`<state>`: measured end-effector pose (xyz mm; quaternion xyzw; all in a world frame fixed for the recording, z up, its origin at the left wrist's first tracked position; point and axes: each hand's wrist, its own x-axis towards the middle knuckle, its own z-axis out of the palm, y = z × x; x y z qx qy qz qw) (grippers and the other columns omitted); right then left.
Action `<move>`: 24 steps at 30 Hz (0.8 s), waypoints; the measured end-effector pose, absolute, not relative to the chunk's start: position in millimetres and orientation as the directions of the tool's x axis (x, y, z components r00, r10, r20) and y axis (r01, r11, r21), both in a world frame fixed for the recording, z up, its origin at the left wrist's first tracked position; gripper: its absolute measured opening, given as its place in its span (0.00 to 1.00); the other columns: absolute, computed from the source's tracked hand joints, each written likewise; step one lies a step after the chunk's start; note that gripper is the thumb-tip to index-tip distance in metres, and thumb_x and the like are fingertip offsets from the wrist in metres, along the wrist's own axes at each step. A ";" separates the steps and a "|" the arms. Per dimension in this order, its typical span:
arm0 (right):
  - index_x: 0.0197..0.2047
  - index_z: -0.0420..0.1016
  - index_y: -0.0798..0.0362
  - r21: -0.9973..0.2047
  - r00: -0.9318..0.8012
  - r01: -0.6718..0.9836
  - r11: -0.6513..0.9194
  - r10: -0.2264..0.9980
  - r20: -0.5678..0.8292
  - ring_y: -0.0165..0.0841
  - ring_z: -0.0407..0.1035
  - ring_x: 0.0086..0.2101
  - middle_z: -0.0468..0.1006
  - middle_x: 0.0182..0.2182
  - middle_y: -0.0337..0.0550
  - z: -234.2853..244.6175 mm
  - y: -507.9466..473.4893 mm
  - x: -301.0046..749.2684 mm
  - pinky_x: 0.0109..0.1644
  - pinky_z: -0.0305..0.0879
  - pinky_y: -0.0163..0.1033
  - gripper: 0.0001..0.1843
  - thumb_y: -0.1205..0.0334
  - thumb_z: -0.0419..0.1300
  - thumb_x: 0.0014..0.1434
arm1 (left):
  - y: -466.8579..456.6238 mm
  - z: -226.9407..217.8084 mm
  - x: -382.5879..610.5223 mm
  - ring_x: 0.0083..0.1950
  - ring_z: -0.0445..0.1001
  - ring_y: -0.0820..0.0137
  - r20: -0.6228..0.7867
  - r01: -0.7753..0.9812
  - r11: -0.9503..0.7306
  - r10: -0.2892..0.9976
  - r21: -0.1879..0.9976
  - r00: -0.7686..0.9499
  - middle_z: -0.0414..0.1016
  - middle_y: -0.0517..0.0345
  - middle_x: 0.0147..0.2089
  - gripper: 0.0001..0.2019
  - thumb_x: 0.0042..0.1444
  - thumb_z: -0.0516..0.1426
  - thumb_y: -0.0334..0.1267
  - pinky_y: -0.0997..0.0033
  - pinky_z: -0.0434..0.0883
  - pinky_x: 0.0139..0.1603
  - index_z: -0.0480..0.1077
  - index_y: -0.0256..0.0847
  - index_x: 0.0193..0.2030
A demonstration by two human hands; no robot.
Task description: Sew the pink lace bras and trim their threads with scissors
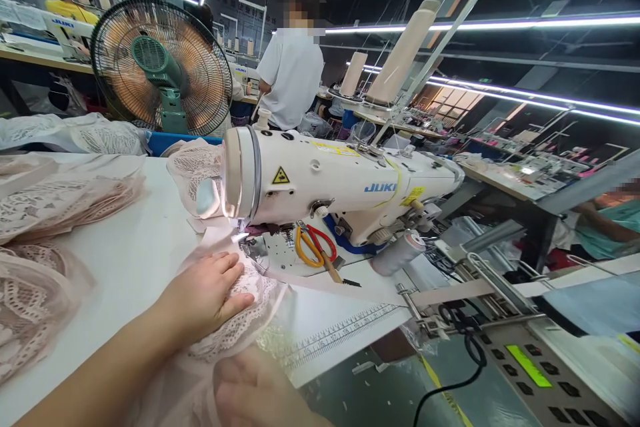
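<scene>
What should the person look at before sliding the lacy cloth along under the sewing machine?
1. Left hand flat on the lace fabric: ok.
2. Left fingertips apart from the presser foot: ok, but close.
3. Right hand gripping the fabric: cannot tell, it is blurred at the bottom edge.
4. Scissors clear of the fabric, lying on the bed of the sewing machine: ok.
5. Light on at the needle: ok, the spot glows bright.
6. Thread through the needle: cannot tell, too small.
</scene>
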<state>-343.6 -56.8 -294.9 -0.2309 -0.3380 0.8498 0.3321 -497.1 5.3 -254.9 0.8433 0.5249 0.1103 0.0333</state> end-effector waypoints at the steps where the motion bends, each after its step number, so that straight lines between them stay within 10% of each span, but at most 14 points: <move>1: 0.26 0.65 0.52 -0.725 -0.669 -0.410 -0.553 0.723 -0.173 0.22 0.47 0.19 0.55 0.18 0.29 -295.5 -56.8 -344.5 0.24 0.46 0.32 0.22 0.53 0.72 0.35 | 5.8 -255.3 -497.1 0.53 0.71 0.54 0.152 0.881 -0.442 0.895 0.167 0.420 0.72 0.44 0.54 0.30 0.63 0.38 0.58 0.56 0.69 0.48 0.72 0.39 0.50; 11: 0.24 0.61 0.50 -0.732 -0.676 -0.407 -0.547 0.719 -0.162 0.23 0.44 0.19 0.54 0.17 0.29 -288.3 -52.5 -350.3 0.25 0.44 0.34 0.22 0.53 0.71 0.35 | 10.0 -249.3 -486.8 0.50 0.69 0.50 0.135 0.911 -0.412 0.902 -0.010 0.409 0.72 0.39 0.50 0.27 0.60 0.46 0.56 0.50 0.67 0.47 0.74 0.35 0.48; 24: 0.23 0.65 0.51 -0.651 -0.589 -0.536 -0.537 0.791 -0.167 0.33 0.65 0.31 0.62 0.21 0.34 -296.2 -46.2 -372.4 0.43 0.63 0.43 0.15 0.63 0.69 0.33 | 15.2 -252.4 -490.5 0.44 0.70 0.51 0.022 0.946 -0.316 0.948 -0.072 0.318 0.71 0.38 0.42 0.31 0.61 0.47 0.51 0.54 0.68 0.41 0.66 0.25 0.59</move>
